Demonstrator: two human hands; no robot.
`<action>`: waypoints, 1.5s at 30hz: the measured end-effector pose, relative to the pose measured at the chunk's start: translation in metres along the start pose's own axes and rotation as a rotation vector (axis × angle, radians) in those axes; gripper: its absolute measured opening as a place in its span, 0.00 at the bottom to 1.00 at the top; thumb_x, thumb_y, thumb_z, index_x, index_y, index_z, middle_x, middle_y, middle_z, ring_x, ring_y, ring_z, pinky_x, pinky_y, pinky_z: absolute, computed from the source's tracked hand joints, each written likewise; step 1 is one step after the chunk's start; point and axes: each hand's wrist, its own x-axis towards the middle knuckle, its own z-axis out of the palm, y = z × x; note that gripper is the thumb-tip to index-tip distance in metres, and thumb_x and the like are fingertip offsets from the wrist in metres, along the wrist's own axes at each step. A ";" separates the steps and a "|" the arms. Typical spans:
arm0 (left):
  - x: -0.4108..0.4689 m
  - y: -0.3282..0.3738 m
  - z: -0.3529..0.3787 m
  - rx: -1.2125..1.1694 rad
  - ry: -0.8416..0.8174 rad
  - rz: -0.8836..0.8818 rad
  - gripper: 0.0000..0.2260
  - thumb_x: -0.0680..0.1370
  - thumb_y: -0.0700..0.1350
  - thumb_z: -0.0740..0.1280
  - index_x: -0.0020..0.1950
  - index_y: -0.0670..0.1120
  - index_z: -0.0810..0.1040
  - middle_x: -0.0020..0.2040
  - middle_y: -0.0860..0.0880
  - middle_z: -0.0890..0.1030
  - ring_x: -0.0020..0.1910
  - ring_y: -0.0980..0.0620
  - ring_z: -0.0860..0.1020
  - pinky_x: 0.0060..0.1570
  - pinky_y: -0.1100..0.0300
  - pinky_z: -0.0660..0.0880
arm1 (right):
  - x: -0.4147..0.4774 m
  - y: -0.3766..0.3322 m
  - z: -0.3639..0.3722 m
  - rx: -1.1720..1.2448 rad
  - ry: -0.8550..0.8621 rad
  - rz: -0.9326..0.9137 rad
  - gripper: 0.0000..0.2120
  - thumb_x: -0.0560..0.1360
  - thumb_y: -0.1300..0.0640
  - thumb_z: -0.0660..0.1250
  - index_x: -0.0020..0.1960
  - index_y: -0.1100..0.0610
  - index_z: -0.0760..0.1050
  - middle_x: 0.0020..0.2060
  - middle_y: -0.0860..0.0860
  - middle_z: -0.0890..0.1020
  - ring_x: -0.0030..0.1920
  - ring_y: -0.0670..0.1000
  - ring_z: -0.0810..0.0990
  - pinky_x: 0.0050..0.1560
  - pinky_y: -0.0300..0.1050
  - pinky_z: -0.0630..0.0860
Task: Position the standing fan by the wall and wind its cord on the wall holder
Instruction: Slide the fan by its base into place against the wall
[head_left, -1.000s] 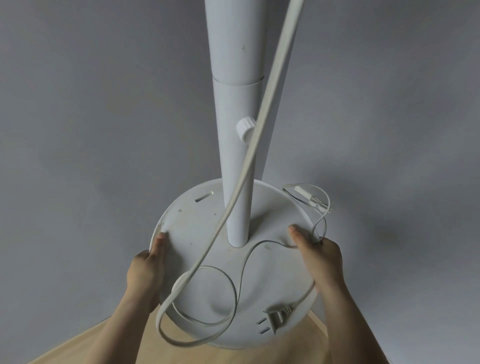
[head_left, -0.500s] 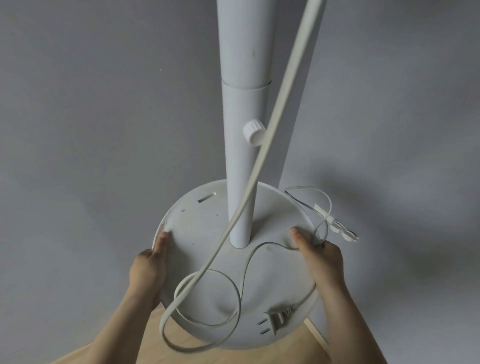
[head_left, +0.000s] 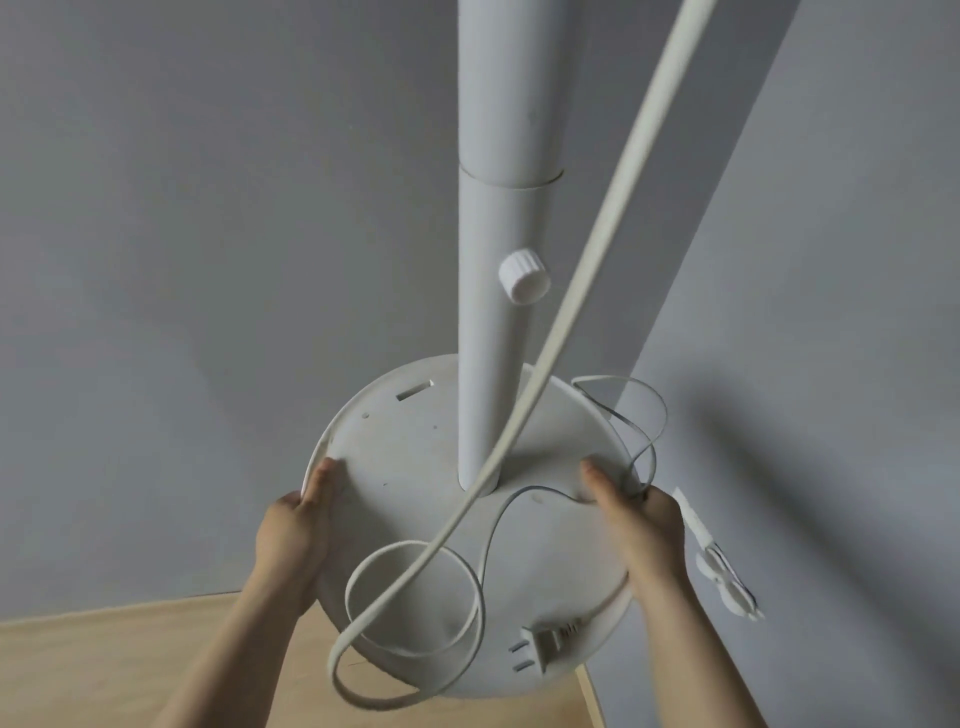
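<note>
The white standing fan shows its round base and its pole with a ribbed knob. My left hand grips the base's left rim, thumb on top. My right hand grips the right rim, thumb on top, with a thin stretch of cord under it. A thick white cord runs down from the top right and loops over the base's near edge. Its thin end lies on the base and ends in a two-pin plug. A small white holder hangs on the wall just right of the base.
Grey walls fill the view, with a corner edge running up on the right. Light wooden floor shows below the base. The fan's head is out of view above.
The fan base has shifted right toward the wall corner, both hands keeping their grip. The white holder, earlier at the base's far right rim, now shows lower, right of my right hand.
</note>
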 end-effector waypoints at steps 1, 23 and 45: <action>-0.006 -0.001 0.006 -0.012 0.025 -0.012 0.25 0.78 0.60 0.60 0.39 0.38 0.74 0.34 0.43 0.72 0.33 0.46 0.67 0.33 0.53 0.64 | 0.007 0.001 -0.003 -0.003 -0.021 -0.008 0.20 0.67 0.41 0.73 0.39 0.60 0.80 0.33 0.53 0.83 0.38 0.54 0.80 0.39 0.46 0.73; -0.048 0.002 0.008 0.083 0.298 -0.040 0.26 0.78 0.60 0.59 0.39 0.36 0.75 0.35 0.41 0.73 0.33 0.44 0.69 0.32 0.54 0.64 | 0.029 0.015 0.003 0.048 -0.287 0.032 0.20 0.69 0.44 0.73 0.35 0.61 0.72 0.30 0.52 0.75 0.31 0.50 0.73 0.31 0.43 0.68; -0.091 -0.035 0.150 -0.160 0.528 -0.201 0.28 0.65 0.69 0.60 0.38 0.43 0.74 0.34 0.43 0.72 0.34 0.48 0.72 0.37 0.54 0.69 | 0.179 0.040 -0.026 -0.136 -0.618 -0.016 0.24 0.68 0.43 0.73 0.40 0.66 0.76 0.32 0.55 0.78 0.32 0.52 0.75 0.32 0.46 0.69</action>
